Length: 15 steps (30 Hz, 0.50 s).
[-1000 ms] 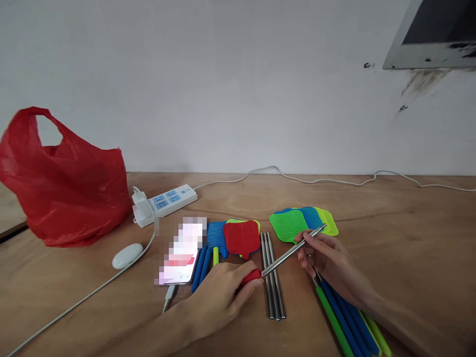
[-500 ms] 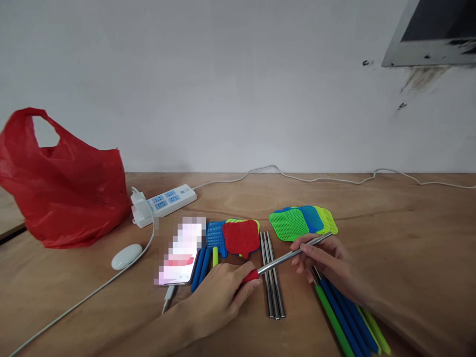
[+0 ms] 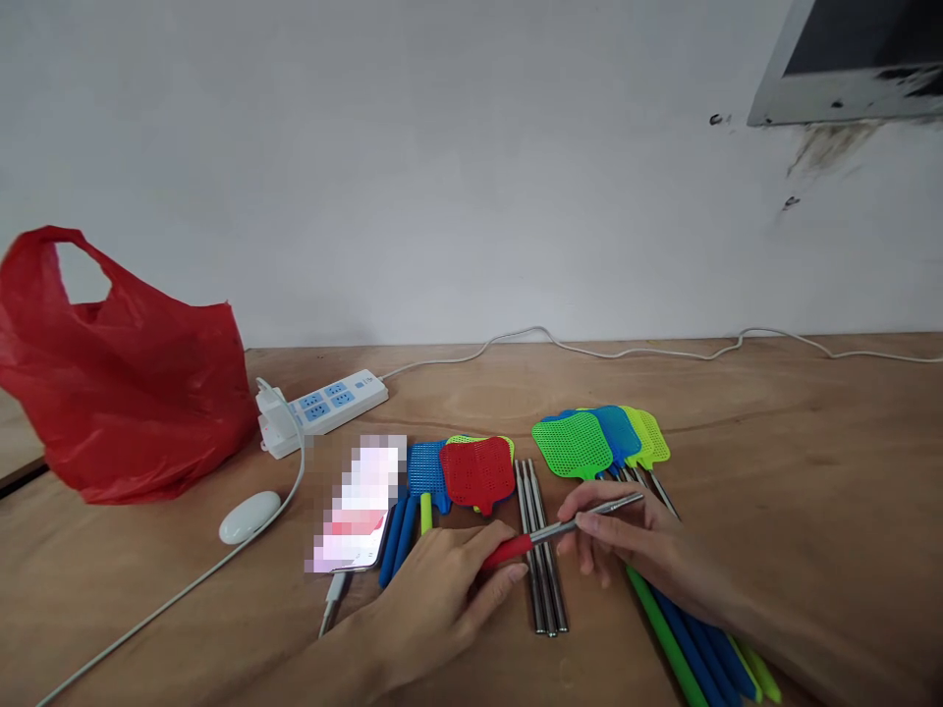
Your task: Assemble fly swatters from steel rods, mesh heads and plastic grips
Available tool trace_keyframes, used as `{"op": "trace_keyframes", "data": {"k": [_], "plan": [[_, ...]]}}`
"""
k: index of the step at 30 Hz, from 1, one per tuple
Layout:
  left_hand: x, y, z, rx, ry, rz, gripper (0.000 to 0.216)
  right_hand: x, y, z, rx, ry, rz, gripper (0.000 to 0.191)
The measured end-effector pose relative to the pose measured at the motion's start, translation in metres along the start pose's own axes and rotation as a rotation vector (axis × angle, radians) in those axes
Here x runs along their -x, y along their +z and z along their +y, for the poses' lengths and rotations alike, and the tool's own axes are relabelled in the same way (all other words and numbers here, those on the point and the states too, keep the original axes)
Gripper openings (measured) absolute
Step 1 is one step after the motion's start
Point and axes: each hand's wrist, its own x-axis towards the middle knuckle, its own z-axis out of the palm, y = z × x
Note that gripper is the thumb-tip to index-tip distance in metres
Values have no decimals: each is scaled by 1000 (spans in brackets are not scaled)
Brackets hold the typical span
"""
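Note:
My left hand [image 3: 449, 594] is closed around a red handle grip [image 3: 508, 552]. A metal rod [image 3: 549, 531] juts out of that grip to the right, slightly raised. The thumb and fingers of my right hand [image 3: 626, 535] pinch the rod near its far end. Several loose metal rods [image 3: 541, 565] lie below on the table. Left of them is a stack of fly swatter heads, the red head [image 3: 478, 471] on top. Blue handle grips [image 3: 398, 535] and a yellow-green grip [image 3: 425, 511] lie by my left hand. Swatters with green heads [image 3: 573, 445] and coloured handles [image 3: 667, 633] lie partly under my right hand.
A phone [image 3: 360, 501] with a blurred screen, a cable and a white mouse-like object [image 3: 249, 517] lie at left. Behind them are a white power strip [image 3: 339, 398] and a red plastic bag [image 3: 133, 393]. A white cord [image 3: 626, 352] runs along the wall.
My right hand has moved left and slightly down towards my left hand. Less bare rod shows between the hands, and more of the red grip is visible.

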Motion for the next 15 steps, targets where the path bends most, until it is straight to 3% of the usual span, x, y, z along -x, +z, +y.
{"op": "trace_keyframes", "data": {"k": [6,15], "plan": [[1,1,-6,-129,-18,58,27,-5,-8,0,-85,-56,175,23],[2,4,-5,-157,0,30,30,-5,-9,4,72,-85,44,24]]}}
